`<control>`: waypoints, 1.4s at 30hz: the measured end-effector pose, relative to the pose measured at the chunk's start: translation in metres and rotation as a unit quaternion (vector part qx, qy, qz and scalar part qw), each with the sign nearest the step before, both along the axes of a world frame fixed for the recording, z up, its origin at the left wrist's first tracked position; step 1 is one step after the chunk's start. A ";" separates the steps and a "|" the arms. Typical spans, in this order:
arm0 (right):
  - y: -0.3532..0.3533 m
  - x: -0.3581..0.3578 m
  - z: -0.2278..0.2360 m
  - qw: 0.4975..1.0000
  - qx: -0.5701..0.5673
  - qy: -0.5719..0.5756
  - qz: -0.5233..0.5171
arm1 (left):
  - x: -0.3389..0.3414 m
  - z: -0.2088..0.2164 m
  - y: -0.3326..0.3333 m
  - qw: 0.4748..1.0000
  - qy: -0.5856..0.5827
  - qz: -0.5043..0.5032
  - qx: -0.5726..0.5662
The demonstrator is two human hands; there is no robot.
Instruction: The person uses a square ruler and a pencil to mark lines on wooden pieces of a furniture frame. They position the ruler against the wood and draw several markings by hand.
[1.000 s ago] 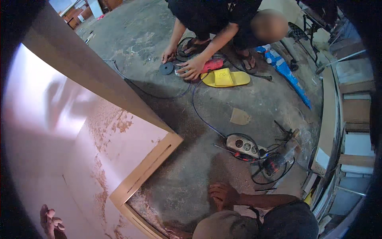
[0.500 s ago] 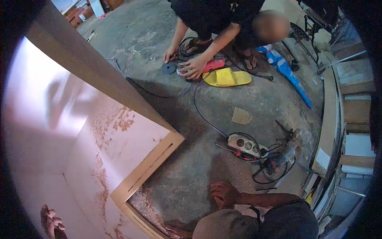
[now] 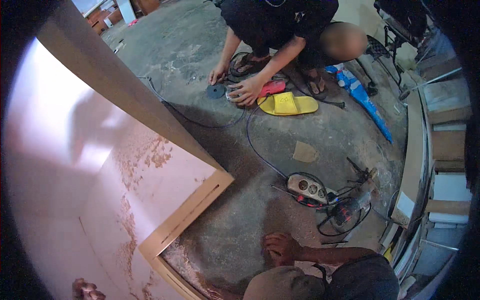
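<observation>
My left hand (image 3: 87, 290) is low at the left, against the pale inner panel (image 3: 65, 255) of a wooden cabinet or box. Its fingers are bunched together; whatever they hold, if anything, cannot be made out. Brown dust or shavings (image 3: 159, 158) cling to the panel. My right hand (image 3: 281, 248) hangs loosely curled beside my knee (image 3: 285, 284), with nothing seen in it. Across the floor, another person's hand (image 3: 245, 92) rests on a red angle grinder (image 3: 272, 89). That person's other hand (image 3: 218, 75) is by a dark grinding disc (image 3: 215, 91).
A yellow slipper (image 3: 300, 106) lies by the grinder. A power strip (image 3: 303, 185) with tangled cables and a corded tool (image 3: 345, 212) sits in the middle right. Further off is a blue wrapped object (image 3: 360, 95). Boards (image 3: 447, 140) are stacked along the right. The cabinet's edge (image 3: 187, 212) juts between my hands.
My left hand has moved slightly right and down along the panel. The other person's hand has lifted a little from the disc. My right hand stays where it was.
</observation>
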State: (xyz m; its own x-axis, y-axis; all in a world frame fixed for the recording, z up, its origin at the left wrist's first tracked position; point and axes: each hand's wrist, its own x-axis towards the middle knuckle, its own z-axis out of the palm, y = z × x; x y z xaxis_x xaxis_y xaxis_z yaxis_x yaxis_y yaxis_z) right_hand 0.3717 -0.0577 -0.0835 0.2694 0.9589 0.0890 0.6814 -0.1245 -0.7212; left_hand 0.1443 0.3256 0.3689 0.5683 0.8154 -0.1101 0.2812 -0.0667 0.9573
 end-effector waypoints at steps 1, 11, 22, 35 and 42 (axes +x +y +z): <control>-0.002 0.000 -0.003 1.000 0.000 0.008 0.002 | 0.000 -0.007 -0.006 1.000 -0.006 -0.014 -0.004; -0.004 -0.002 -0.011 0.998 0.047 -0.022 -0.019 | 0.043 -0.072 -0.040 0.940 0.301 -0.150 0.058; -0.001 0.001 0.001 0.999 0.024 -0.023 -0.010 | 0.019 -0.112 -0.029 0.812 0.379 -0.389 0.211; -0.005 -0.006 -0.017 0.999 0.039 -0.014 -0.013 | 0.011 -0.128 -0.023 0.774 0.441 -0.404 0.206; 0.001 -0.001 0.006 0.999 0.029 -0.010 -0.025 | 0.015 -0.123 -0.026 0.769 0.438 -0.412 0.218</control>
